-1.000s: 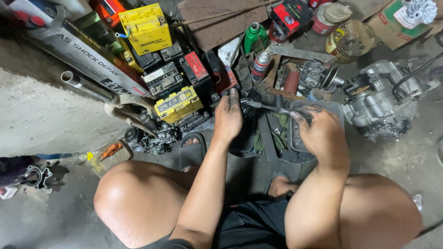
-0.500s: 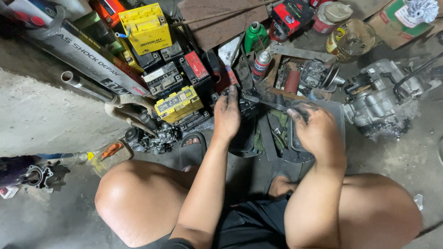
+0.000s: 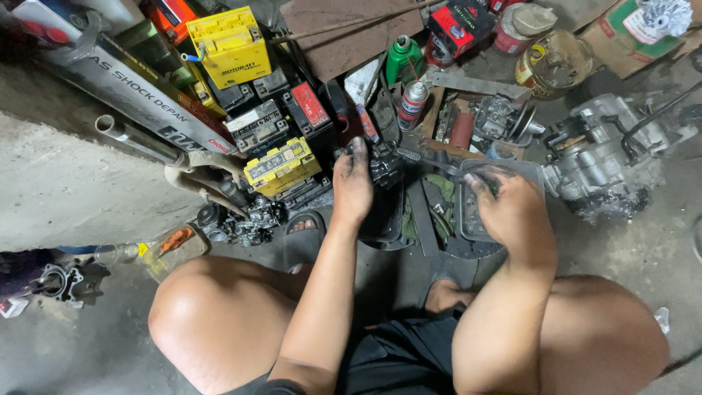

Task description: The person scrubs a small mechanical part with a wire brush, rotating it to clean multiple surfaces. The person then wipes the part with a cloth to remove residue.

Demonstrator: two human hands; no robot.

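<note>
Squatting, left hand [image 3: 352, 186] grips a dark engine part [image 3: 385, 165]; right hand [image 3: 512, 212] grips a thin tool [image 3: 431, 162].

Left hand [image 3: 353, 183] extended forward, grimy fingers curled in grip; right hand [image 3: 512, 212] lower, fingers bent, grasping

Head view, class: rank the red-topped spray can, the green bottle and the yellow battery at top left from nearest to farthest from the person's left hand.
From the left hand:
1. Spray can, just up and right.
2. Green bottle, higher, behind the can.
3. Yellow battery, far up and left.
</note>
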